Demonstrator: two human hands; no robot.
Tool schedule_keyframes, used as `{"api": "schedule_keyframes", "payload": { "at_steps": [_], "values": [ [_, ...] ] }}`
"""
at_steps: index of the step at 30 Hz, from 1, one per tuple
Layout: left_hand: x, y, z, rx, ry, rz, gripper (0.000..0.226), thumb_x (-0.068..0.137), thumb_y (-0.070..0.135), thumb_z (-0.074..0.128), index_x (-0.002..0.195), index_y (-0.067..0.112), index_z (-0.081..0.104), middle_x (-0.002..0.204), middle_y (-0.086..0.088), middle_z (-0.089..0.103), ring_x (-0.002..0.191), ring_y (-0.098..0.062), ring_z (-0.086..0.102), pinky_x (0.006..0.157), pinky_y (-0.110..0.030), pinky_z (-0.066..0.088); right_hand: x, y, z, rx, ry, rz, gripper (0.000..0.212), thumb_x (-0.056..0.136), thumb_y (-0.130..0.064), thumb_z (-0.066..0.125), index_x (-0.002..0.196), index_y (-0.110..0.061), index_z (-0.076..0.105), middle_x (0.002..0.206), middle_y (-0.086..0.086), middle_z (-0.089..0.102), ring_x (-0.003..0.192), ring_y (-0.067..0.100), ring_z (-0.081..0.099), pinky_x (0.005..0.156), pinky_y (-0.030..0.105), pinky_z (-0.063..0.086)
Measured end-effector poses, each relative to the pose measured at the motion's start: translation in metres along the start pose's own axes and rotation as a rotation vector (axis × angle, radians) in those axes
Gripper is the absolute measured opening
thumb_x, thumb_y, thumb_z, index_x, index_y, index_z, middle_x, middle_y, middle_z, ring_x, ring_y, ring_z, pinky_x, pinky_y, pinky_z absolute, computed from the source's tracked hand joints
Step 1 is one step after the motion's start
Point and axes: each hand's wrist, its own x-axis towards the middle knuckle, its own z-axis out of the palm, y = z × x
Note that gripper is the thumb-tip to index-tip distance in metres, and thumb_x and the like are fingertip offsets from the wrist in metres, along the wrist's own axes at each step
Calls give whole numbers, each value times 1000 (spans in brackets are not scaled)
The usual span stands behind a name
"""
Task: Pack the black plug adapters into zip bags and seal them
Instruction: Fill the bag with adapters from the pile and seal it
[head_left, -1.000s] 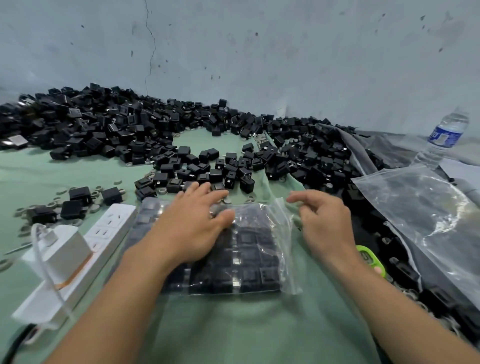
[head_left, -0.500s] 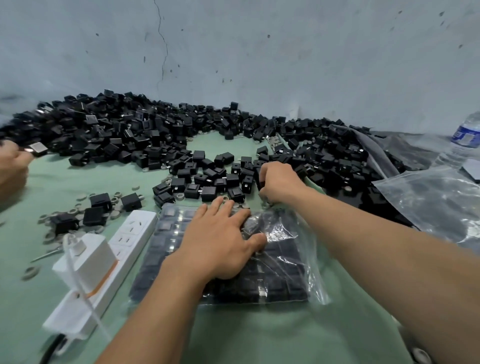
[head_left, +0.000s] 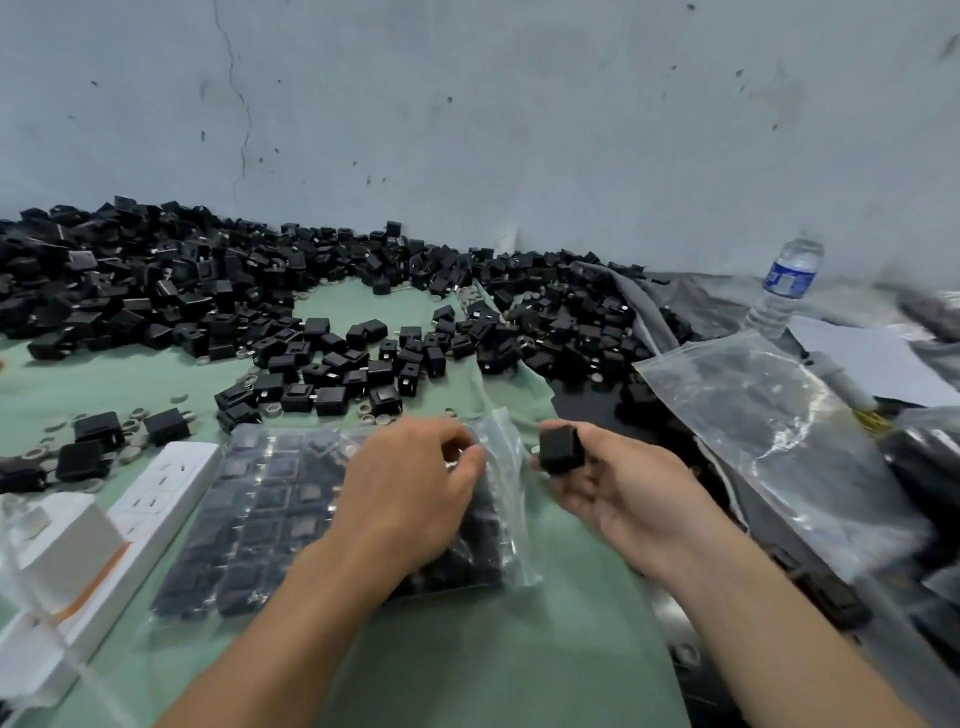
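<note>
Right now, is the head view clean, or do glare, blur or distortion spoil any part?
Head view: soft even light, centre sharp; white glare on the clear zip bag at right; water bottle and right edge blurred; wide-angle bending toward the corners.

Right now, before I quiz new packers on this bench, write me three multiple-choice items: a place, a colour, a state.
1. Where does the white power strip lie? A) left of the filled zip bag B) right of it C) on top of it
2. What colour is the label on the water bottle? A) red B) blue C) yellow
3. What is the right hand doing? A) lying flat on the bag B) gripping the bottle C) holding a black plug adapter
Answers: 1 A, the strip lies beside the bag's left edge; 2 B, a blue band wraps the bottle; 3 C, it holds the adapter.
</note>
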Motion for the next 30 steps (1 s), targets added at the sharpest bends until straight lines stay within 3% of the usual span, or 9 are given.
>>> {"api": "schedule_keyframes", "payload": {
  "at_steps": [5,9,11,15,21,24,26,28,30],
  "values": [
    [-15,23,16,247,103,117,59,81,72,42,53,21,51,47,9,51,45,-7,44,47,-26,25,1,-16,-5,231,-225,108,35,106,-19,41,119,-3,69,115,25,71,75,26,68,61,28,57],
    [-19,34,32,452,21,145,48,79,60,42,55,18,45,56,2,60,47,-22,43,49,-30,21,4,-16,-5,173,-267,28,32,95,-5,52,121,-5,70,116,23,72,81,25,68,71,30,58],
    [-18,36,35,446,12,73,42,77,52,44,54,17,47,54,2,59,46,-22,40,50,-29,23,6,-11,-5,-102,-159,-74,27,94,1,59,113,-11,73,100,16,73,73,20,65,68,27,57],
    [-21,41,33,294,113,-3,40,75,49,52,49,18,51,42,6,50,38,-14,37,44,-21,19,9,4,-2,-1000,241,-383,34,82,-23,79,102,-32,53,89,-11,69,74,2,63,63,13,43],
    [-27,39,31,131,159,-7,38,80,44,53,51,25,37,48,7,50,46,-16,45,46,-23,26,21,27,14,-884,44,-644,27,66,-6,79,78,-25,63,72,-15,69,62,3,61,57,10,42],
    [-25,36,26,71,109,26,37,79,44,51,50,26,37,47,9,42,48,-11,42,48,-19,24,32,37,19,-803,31,-623,20,64,-8,75,76,-21,65,60,-14,58,56,1,45,54,20,39],
    [-22,34,21,57,49,66,35,81,45,50,52,26,44,48,9,44,50,-11,45,50,-23,28,36,43,19,-876,-18,-634,18,67,-23,63,84,-19,67,71,-16,54,69,1,45,60,20,40],
    [-15,26,10,11,3,113,37,87,43,52,54,26,53,49,11,49,53,-10,50,51,-23,32,36,43,19,-1004,-102,-700,29,75,-37,59,101,-33,71,94,-21,62,94,-2,55,79,7,40],
    [-3,11,-7,-74,30,83,38,95,38,57,60,24,62,51,10,56,59,-11,56,50,-18,34,38,41,15,-1076,-193,-698,29,87,-39,63,116,-40,67,113,-20,66,112,-2,56,93,6,39]
  ]
}}
